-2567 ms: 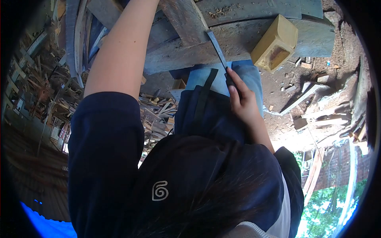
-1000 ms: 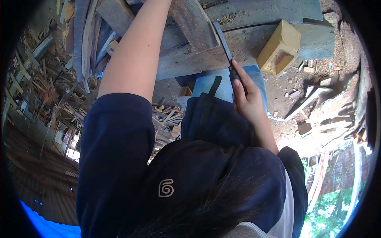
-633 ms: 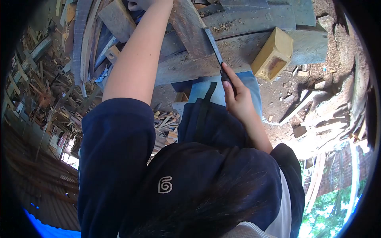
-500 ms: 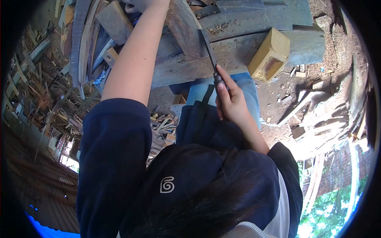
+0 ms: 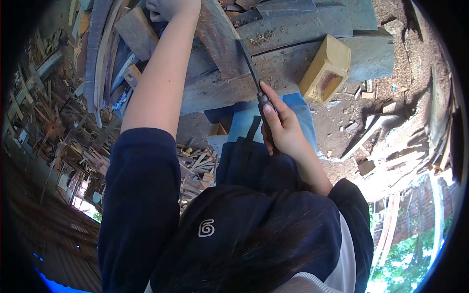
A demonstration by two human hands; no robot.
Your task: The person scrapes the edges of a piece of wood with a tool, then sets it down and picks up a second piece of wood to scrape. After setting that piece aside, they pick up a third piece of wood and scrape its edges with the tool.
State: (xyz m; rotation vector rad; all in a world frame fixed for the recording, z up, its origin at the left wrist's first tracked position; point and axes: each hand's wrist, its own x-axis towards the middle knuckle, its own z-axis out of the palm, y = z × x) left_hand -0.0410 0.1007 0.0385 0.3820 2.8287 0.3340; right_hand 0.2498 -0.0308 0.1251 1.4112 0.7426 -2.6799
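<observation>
"Containers?"
"Yellow container [image 5: 326, 68] at the tabletop's [image 5: 288, 63] front edge; contents unclear."
"Edges, room?"
"Plank [image 5: 222, 41] ends short of the front edge. Open strip between tool [image 5: 262, 97] and container."
"Hands?"
"Right grip [image 5: 282, 129] clamped on the tool's handle, blade slanting up-left to plank's side. Left grip [image 5: 171, 7] far forward beside plank, fingers bent; can't tell if holding."

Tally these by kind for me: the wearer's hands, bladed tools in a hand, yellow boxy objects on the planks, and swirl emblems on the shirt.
Hands: 2 (left hand, right hand)
Bladed tool: 1
Yellow boxy object: 1
Swirl emblem: 1
Total: 5
</observation>
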